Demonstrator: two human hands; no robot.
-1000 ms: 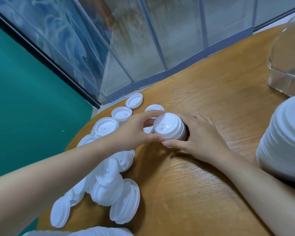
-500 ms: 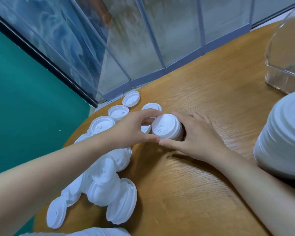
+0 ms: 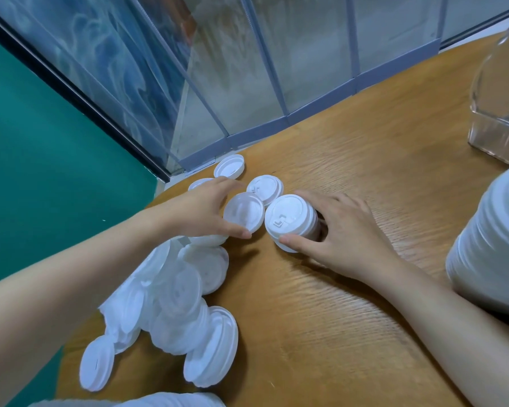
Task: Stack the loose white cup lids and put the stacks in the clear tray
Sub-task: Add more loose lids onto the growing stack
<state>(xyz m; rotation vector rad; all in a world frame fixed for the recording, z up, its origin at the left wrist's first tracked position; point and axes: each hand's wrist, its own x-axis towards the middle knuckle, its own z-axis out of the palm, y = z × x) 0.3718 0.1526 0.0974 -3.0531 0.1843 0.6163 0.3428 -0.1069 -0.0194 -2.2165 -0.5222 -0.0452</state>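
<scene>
A short stack of white lids (image 3: 290,221) lies tilted on the wooden table (image 3: 350,318), and my right hand (image 3: 338,230) holds it with thumb and fingers curled round its sides. Just left of the stack, my left hand (image 3: 202,211) pinches a single white lid (image 3: 244,212) tilted on edge. One loose lid (image 3: 265,186) lies behind them and another (image 3: 229,166) near the table's far edge. A heap of loose lids (image 3: 177,301) sits under my left forearm. The clear tray (image 3: 500,124) stands at the far right, partly out of view.
A tall stack of white lids (image 3: 494,248) stands at the right edge, close to my right forearm. Glass panels run behind the table's far edge. Green floor shows past the table's left edge. More white lids (image 3: 147,402) show at the bottom edge.
My left hand has come off the stack and now holds a single lid just to its left. My right hand still holds the stack in the same place.
</scene>
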